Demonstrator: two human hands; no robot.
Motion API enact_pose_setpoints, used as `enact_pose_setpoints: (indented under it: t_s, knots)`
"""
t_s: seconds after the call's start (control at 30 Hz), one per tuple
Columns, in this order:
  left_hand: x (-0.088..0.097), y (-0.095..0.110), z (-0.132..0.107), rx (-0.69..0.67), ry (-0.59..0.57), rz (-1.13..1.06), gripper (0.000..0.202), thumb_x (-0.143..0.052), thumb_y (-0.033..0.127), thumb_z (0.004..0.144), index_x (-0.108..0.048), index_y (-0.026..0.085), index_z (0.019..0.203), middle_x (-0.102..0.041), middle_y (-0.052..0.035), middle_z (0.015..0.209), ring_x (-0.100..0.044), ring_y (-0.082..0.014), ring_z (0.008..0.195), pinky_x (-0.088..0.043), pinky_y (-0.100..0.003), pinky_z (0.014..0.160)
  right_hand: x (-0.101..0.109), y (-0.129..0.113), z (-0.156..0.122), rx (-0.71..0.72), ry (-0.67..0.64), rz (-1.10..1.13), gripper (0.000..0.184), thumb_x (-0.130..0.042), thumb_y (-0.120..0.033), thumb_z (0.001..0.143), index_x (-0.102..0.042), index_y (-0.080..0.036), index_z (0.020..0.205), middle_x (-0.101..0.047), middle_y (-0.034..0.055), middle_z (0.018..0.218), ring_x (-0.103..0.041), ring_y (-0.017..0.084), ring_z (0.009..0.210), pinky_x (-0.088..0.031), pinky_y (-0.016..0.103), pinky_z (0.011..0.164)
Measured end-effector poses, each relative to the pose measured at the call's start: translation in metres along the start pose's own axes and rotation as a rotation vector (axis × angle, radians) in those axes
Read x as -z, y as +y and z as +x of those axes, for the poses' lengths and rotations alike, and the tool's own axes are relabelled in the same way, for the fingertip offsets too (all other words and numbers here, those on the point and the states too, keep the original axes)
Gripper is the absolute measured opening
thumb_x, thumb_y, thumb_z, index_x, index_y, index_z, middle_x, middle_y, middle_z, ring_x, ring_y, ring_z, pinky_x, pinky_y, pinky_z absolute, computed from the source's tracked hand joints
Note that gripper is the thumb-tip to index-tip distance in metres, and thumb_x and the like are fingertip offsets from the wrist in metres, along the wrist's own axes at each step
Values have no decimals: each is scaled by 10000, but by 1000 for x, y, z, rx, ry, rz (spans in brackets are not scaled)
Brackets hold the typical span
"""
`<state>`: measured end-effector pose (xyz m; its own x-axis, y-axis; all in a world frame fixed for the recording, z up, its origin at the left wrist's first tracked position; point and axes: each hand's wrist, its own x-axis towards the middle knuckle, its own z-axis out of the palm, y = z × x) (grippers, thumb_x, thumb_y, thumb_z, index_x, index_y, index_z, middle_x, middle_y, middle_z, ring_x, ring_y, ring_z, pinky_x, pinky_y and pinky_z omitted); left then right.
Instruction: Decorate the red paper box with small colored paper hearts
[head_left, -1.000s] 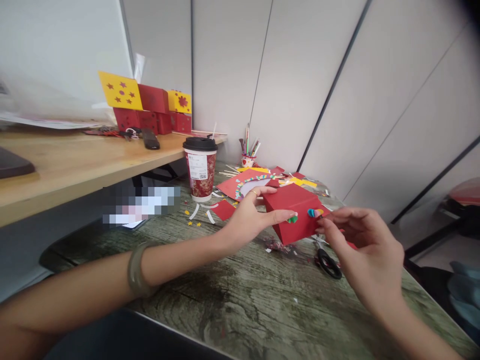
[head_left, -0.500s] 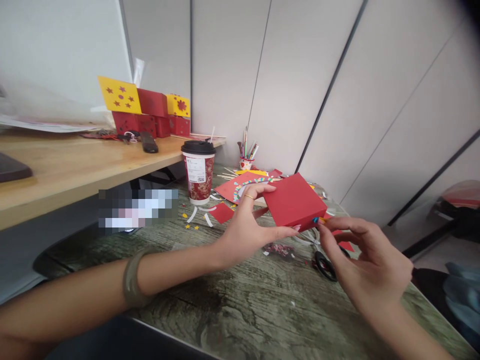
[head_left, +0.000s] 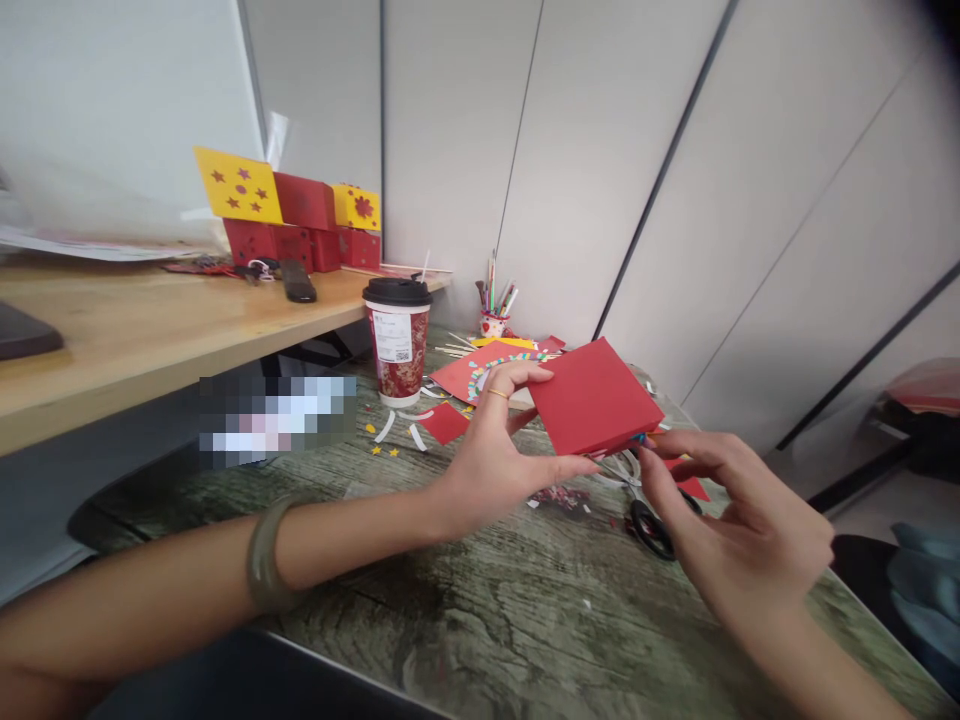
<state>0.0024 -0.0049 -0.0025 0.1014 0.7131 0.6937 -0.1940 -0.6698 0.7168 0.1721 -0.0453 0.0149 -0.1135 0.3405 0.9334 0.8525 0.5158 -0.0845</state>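
My left hand point(head_left: 501, 440) grips a flat red paper box point(head_left: 600, 395) by its left side, thumb along the lower edge and fingers behind the upper left. The box is tilted above the table, its broad plain face turned up. At the lower right corner of the box, my right hand point(head_left: 739, 520) pinches a small blue and yellow piece point(head_left: 643, 437) between thumb and forefinger. The fingertips hide most of that piece, so its kind is unclear. Scissors point(head_left: 652, 528) with black handles lie on the table just below, partly covered by my right hand.
A paper coffee cup point(head_left: 397, 345) with a black lid stands behind my left hand. Red card point(head_left: 444, 423), paper strips and yellow stars are scattered nearby. At the back is a pen pot point(head_left: 492, 325). Red and yellow boxes point(head_left: 304, 205) stand on the wooden shelf point(head_left: 150, 330).
The red box has shifted slightly to the right and tilted a little more. My right hand has moved slightly right with it, still pinching at the same corner.
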Motion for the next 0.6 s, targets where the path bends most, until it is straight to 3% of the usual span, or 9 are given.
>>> enact_pose_setpoints:
  t_s: [0.17, 0.6]
  knots:
    - [0, 1, 0, -8, 0, -7, 615, -756, 273, 566, -398, 227, 1064, -378, -55, 1209, -376, -209, 1165, -403, -368, 944, 0, 0, 1, 13, -41, 71, 139, -604, -105, 701, -597, -197, 805, -621, -8, 721, -527, 90, 543, -424, 238, 534]
    - [1, 3, -1, -103, -22, 73, 603, -749, 262, 577, -397, 234, 1067, -367, -60, 1186, -386, -211, 1150, -427, -344, 916, 0, -2, 1, -50, -19, -56, 84, -579, -146, 731, -573, -229, 742, -615, -28, 687, -532, 94, 517, -406, 237, 485]
